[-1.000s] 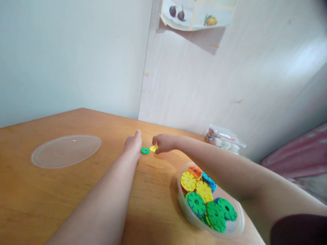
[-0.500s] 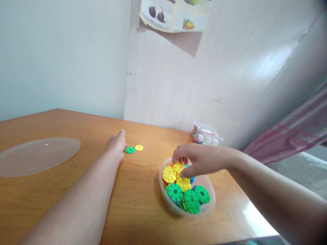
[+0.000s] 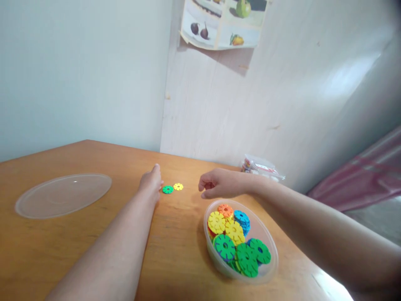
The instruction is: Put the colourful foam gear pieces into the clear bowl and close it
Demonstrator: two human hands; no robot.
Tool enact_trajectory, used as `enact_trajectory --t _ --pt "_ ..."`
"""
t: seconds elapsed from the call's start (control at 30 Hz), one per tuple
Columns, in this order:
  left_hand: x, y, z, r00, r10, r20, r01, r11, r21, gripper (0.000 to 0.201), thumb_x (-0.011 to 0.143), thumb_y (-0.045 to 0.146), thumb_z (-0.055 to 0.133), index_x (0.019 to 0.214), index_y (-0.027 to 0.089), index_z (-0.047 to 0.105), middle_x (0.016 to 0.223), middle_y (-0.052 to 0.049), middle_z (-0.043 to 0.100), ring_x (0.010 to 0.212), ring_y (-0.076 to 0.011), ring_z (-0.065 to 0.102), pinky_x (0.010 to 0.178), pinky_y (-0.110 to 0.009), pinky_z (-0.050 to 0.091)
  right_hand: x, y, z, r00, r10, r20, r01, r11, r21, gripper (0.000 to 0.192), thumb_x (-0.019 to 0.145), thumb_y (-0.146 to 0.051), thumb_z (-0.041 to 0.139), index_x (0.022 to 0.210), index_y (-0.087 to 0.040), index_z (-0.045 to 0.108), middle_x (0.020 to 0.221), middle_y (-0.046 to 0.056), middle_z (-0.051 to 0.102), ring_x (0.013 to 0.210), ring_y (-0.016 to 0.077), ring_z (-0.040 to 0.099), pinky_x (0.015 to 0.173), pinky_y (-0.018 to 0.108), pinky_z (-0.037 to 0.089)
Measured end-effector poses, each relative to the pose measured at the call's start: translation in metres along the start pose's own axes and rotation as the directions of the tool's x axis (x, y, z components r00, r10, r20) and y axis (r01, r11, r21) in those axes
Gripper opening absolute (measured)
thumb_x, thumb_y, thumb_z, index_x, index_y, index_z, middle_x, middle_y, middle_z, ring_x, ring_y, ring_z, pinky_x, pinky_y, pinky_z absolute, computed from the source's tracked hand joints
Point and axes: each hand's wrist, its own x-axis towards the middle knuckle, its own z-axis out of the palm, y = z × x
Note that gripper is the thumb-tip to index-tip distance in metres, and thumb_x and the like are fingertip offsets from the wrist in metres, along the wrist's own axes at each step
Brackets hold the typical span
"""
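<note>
My left hand (image 3: 151, 183) rests on the wooden table with one digit stretched forward. Its partly hidden fingers lie beside a green notched plastic disc (image 3: 168, 190), and a yellow notched disc (image 3: 178, 187) is just right of that one. My right hand (image 3: 216, 184) hovers beyond the bowl's far rim, fingers loosely curled and thumb apart; nothing shows between them. Below it stands a clear plastic bowl (image 3: 272, 267) holding several notched discs: an orange disc (image 3: 225, 210), yellow discs (image 3: 234, 231), blue discs (image 3: 242, 218) and green discs (image 3: 247, 258).
A clear oval lid (image 3: 64, 196) lies flat on the table (image 3: 175, 251) at left. Against the wall, partly behind my right arm, is a clear plastic package (image 3: 261, 165). A fruit picture sheet (image 3: 219, 29) hangs above, and a pink curtain (image 3: 360, 175) is at right.
My right hand has moved from over the discs in the bowl to beyond its far left rim, uncovering orange and blue discs. My left hand stays by the green disc. The view has shifted slightly.
</note>
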Motion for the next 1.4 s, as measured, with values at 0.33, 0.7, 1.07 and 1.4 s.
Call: enact_trajectory --t 0.33,0.7,1.07,1.4 --pt "-0.002 0.002 -0.003 1.000 -0.006 -0.019 0.006 1.000 -0.007 0.037 0.088 0.053 0.046 0.077 0.019 0.055 0.079 -0.010 0.065 0.063 -0.0199 0.064 0.047 -0.027 0.044 0.137 -0.020 0.033 0.998 -0.040 0.040 0.050 0.957 -0.285 0.056 0.076 -0.043 0.072 0.126 -0.020 0.065 0.121 0.011 0.070 0.104 0.0239 0.065 0.077 0.027 0.047" --pt "-0.001 0.000 -0.001 1.000 0.010 -0.005 -0.010 1.000 0.028 0.037 0.087 0.053 0.046 0.075 0.019 0.055 0.070 -0.009 0.063 0.062 -0.0219 0.063 0.048 -0.029 0.042 0.148 -0.021 0.041 0.996 -0.007 0.089 0.039 0.932 -0.361 0.048 0.072 -0.045 0.073 0.111 -0.018 0.070 0.106 0.010 0.074 0.092 0.0236 0.067 0.067 0.027 0.043" --pt "-0.001 0.003 0.001 1.000 -0.011 -0.010 0.011 1.000 -0.016 0.035 0.084 0.049 0.053 0.089 0.016 0.062 0.096 -0.012 0.067 0.062 -0.0151 0.060 0.048 -0.025 0.041 -0.012 -0.021 -0.005 0.994 -0.107 -0.025 0.105 0.991 -0.087 0.035 0.078 -0.033 0.067 0.109 -0.017 0.065 0.101 0.006 0.069 0.083 0.0165 0.060 0.068 0.025 0.044" --pt "-0.002 0.005 0.001 1.000 -0.012 0.003 0.012 1.000 -0.024 0.033 0.084 0.048 0.053 0.082 0.016 0.057 0.095 -0.007 0.065 0.059 -0.0115 0.055 0.049 -0.023 0.039 -0.135 0.000 0.014 0.999 0.030 0.021 -0.031 0.999 0.022 0.036 0.078 -0.025 0.067 0.113 -0.021 0.065 0.102 0.005 0.068 0.088 0.0182 0.061 0.076 0.028 0.047"
